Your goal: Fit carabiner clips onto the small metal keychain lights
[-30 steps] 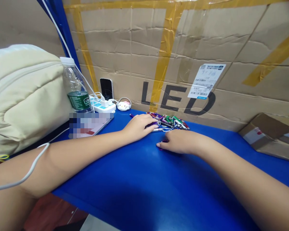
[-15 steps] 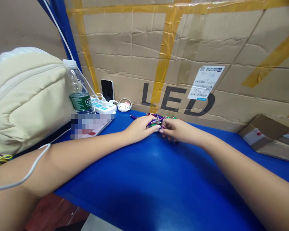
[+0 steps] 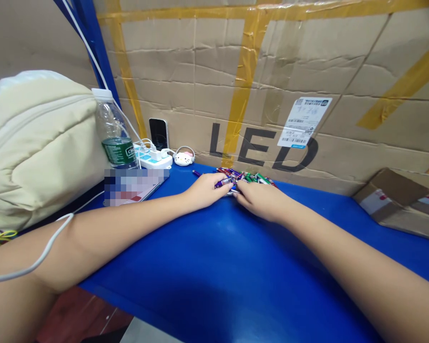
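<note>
My left hand (image 3: 204,191) rests on the blue tabletop (image 3: 232,267) with its fingers closed around a purple metallic pen-like tube (image 3: 223,182). Close beside it, my right hand (image 3: 262,197) is turned back-up at the near side of a pile of shiny small tubes (image 3: 252,177) in red, green, purple and silver. Its fingers are bent down and mostly hidden, so what they grip cannot be made out. A lone purple tube (image 3: 196,173) lies to the left of the pile, behind my left wrist.
A large cardboard box (image 3: 186,71) marked LED stands behind the pile. Leftward are a cream bag (image 3: 39,147), a water bottle (image 3: 116,138), a power strip (image 3: 157,162), a phone (image 3: 159,133) and a flat device (image 3: 143,186). A small carton (image 3: 400,205) sits at right. A white cable (image 3: 53,247) crosses my left arm.
My right hand has rolled over to show its back and shifted slightly, uncovering more of the green and red tubes. My left hand stays nearly still with the purple tube.
</note>
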Demonstrator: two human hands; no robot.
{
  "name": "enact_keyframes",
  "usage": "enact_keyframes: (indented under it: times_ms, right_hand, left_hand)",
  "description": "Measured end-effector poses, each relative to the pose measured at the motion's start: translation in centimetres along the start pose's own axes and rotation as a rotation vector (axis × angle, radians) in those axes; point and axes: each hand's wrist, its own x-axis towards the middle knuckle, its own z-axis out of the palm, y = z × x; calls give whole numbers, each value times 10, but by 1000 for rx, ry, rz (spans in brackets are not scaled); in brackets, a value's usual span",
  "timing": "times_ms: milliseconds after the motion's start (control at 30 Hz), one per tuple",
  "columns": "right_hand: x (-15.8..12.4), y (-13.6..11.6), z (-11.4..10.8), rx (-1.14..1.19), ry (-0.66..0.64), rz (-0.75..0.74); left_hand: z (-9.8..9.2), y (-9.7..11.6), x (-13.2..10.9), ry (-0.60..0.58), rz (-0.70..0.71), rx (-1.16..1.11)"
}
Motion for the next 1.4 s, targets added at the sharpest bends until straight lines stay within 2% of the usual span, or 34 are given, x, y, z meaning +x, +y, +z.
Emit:
enact_keyframes:
  times_ms: [233,500,667,800,1100,1333,1400]
  right_hand:
    - [-1,-4,0,-101,0,3]
    - [0,-2,-6,-111,28,195]
    - [1,-12,-5,-143,63,148]
    - [2,-17,-1,-200,84,149]
    - [3,-20,3,-222,146,168]
    - [3,-25,3,-109,128,220]
    - [4,-24,5,-70,130,220]
  left_hand:
    - [1,-3,0,-27,30,21]
    - [0,0,-2,-90,71,-47]
    - [1,0,-2,-118,126,2]
    - [1,0,-2,-124,102,16]
    - [4,-5,-7,-87,17,-346]
    - [2,-4,-4,-105,-40,-574]
    - [2,-4,-4,-86,-78,-579]
